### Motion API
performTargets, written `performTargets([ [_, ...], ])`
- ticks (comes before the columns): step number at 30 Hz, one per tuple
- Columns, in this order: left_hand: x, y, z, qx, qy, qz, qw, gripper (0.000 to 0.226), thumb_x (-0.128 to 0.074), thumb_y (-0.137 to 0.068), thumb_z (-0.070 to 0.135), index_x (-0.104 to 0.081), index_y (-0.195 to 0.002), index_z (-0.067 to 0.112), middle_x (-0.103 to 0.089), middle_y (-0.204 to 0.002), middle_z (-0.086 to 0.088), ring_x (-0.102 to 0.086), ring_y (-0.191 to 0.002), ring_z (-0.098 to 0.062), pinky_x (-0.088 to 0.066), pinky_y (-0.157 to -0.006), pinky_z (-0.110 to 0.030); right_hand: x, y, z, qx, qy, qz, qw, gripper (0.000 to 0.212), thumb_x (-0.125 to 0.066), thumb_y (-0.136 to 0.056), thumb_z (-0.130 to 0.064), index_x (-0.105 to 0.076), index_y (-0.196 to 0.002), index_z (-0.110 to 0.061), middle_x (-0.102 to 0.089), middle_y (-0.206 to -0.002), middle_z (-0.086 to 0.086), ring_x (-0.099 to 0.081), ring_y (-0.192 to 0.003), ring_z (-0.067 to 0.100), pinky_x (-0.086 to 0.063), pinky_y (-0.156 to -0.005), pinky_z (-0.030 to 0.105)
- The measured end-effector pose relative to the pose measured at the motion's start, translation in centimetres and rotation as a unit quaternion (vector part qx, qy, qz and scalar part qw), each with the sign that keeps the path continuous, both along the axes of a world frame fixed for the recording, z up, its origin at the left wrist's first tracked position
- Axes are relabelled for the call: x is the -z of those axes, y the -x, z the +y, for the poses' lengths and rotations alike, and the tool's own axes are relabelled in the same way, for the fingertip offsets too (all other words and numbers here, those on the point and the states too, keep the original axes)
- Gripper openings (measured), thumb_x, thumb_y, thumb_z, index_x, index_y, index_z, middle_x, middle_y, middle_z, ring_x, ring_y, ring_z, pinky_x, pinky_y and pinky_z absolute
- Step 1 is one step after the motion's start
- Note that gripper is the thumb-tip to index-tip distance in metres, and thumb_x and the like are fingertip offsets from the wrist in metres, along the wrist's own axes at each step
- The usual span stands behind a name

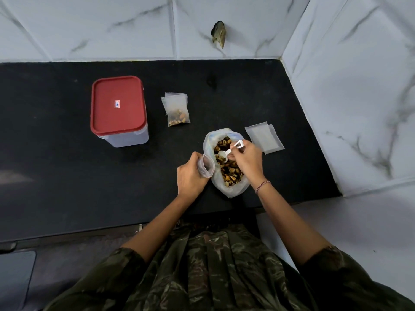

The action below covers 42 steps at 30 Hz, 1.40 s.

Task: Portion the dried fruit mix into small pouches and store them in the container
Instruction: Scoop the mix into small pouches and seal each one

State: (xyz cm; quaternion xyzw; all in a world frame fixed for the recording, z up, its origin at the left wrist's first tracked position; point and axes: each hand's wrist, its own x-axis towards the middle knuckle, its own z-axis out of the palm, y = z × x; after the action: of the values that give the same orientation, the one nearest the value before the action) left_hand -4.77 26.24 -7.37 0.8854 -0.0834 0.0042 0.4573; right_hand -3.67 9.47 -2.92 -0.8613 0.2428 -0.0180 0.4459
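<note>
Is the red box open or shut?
Shut. The red lid sits flat on the clear container, covering its whole top.

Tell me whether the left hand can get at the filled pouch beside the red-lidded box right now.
Likely within reach, but not free: nothing lies between the left hand and the filled pouch, yet that hand grips an empty pouch.

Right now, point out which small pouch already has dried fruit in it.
The pouch lying beside the red-lidded container: brown pieces fill its bottom. The held pouch in the left hand and the flat pouches beside the bag look empty.
</note>
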Motion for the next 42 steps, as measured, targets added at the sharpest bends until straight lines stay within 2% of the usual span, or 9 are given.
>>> performTargets([
  [3,0.1,-0.2,-0.2,0.002,-0.003,-0.004,1.0,0.034,-0.08,-0.074,0.025,-0.05,-0.089,0.02,-0.065,-0.077,0.009,-0.062,-0.064,-0.007,-0.053,-0.061,-0.029,-0.3,0.2,0.4,0.049,-0.098,-0.003,0.994,0.016,-0.06,-0.091,-0.019,-0.063,-0.105,-0.011,-0.067,-0.077,-0.005,-0.07,-0.075,0.007,-0.058,-0.08,0.031],
  [8,0.5,-0.4,-0.3,0.006,-0.001,0.006,1.0,0.031,-0.079,-0.076,0.023,-0.052,-0.092,0.018,-0.067,-0.082,0.006,-0.063,-0.068,-0.008,-0.053,-0.059,-0.029,-0.1,1.4,0.8,0.016,-0.1,-0.02,0.995,0.014,-0.058,-0.093,-0.015,-0.06,-0.106,-0.014,-0.066,-0.089,-0.004,-0.067,-0.073,-0.001,-0.055,-0.074,0.016],
  [14,0.5,-0.3,-0.4,0.015,0.007,0.007,1.0,0.031,-0.079,-0.075,0.02,-0.053,-0.091,0.018,-0.065,-0.084,0.007,-0.061,-0.07,-0.005,-0.046,-0.058,-0.015,-0.7,0.6,-0.1,0.021,-0.127,0.033,0.991,0.011,-0.058,-0.092,-0.018,-0.06,-0.103,-0.017,-0.069,-0.085,-0.002,-0.07,-0.078,0.008,-0.058,-0.079,0.03],
  [18,0.6,-0.4,-0.2,0.019,0.012,0.011,1.0,0.035,-0.08,-0.075,0.021,-0.048,-0.089,0.024,-0.064,-0.083,0.01,-0.06,-0.07,-0.004,-0.048,-0.058,-0.017,-0.6,0.4,0.7,0.09,-0.198,0.024,0.976,0.02,-0.059,-0.092,-0.017,-0.06,-0.111,-0.011,-0.067,-0.093,-0.001,-0.071,-0.08,0.011,-0.058,-0.08,0.032],
  [22,0.6,-0.4,-0.1,0.015,0.019,0.008,1.0,0.035,-0.08,-0.075,0.02,-0.048,-0.089,0.025,-0.063,-0.083,0.013,-0.061,-0.072,-0.003,-0.048,-0.06,-0.017,-0.5,0.9,1.0,0.128,-0.233,0.006,0.964,0.015,-0.06,-0.091,-0.014,-0.062,-0.105,-0.011,-0.069,-0.094,0.002,-0.071,-0.081,0.012,-0.058,-0.081,0.033],
  [25,0.7,-0.3,0.0,0.013,0.032,0.01,0.999,0.032,-0.08,-0.075,0.023,-0.052,-0.09,0.021,-0.065,-0.085,0.011,-0.063,-0.075,-0.004,-0.051,-0.063,-0.02,-0.8,1.3,1.0,0.169,-0.279,0.005,0.945,0.01,-0.06,-0.091,-0.012,-0.061,-0.1,-0.013,-0.068,-0.101,0.006,-0.07,-0.085,0.014,-0.058,-0.08,0.031],
  [30,0.3,-0.2,0.1,0.015,0.041,0.001,0.999,0.032,-0.08,-0.075,0.023,-0.053,-0.091,0.017,-0.065,-0.085,0.01,-0.063,-0.074,-0.004,-0.053,-0.065,-0.025,-1.3,1.7,0.9,0.231,-0.356,-0.026,0.905,0.011,-0.059,-0.091,-0.006,-0.06,-0.101,-0.006,-0.064,-0.104,0.011,-0.068,-0.089,0.018,-0.058,-0.074,0.026],
  [36,-0.6,0.0,0.7,-0.011,0.073,0.03,0.997,0.043,-0.082,-0.073,0.027,-0.048,-0.098,0.023,-0.059,-0.085,0.019,-0.061,-0.078,0.003,-0.053,-0.068,-0.024,-2.6,2.1,0.2,0.278,-0.422,-0.047,0.861,0.024,-0.059,-0.091,-0.004,-0.058,-0.113,0.005,-0.063,-0.109,0.016,-0.068,-0.088,0.02,-0.057,-0.065,0.021],
  [42,-1.3,-0.6,1.1,-0.015,0.114,0.029,0.993,0.062,-0.074,-0.068,0.054,-0.045,-0.111,0.02,-0.064,-0.1,0.004,-0.064,-0.092,-0.009,-0.056,-0.078,-0.033,-4.4,2.5,0.6,0.304,-0.509,-0.059,0.803,0.004,-0.057,-0.09,0.001,-0.059,-0.094,0.001,-0.061,-0.112,0.021,-0.065,-0.093,0.024,-0.06,-0.07,0.027],
])
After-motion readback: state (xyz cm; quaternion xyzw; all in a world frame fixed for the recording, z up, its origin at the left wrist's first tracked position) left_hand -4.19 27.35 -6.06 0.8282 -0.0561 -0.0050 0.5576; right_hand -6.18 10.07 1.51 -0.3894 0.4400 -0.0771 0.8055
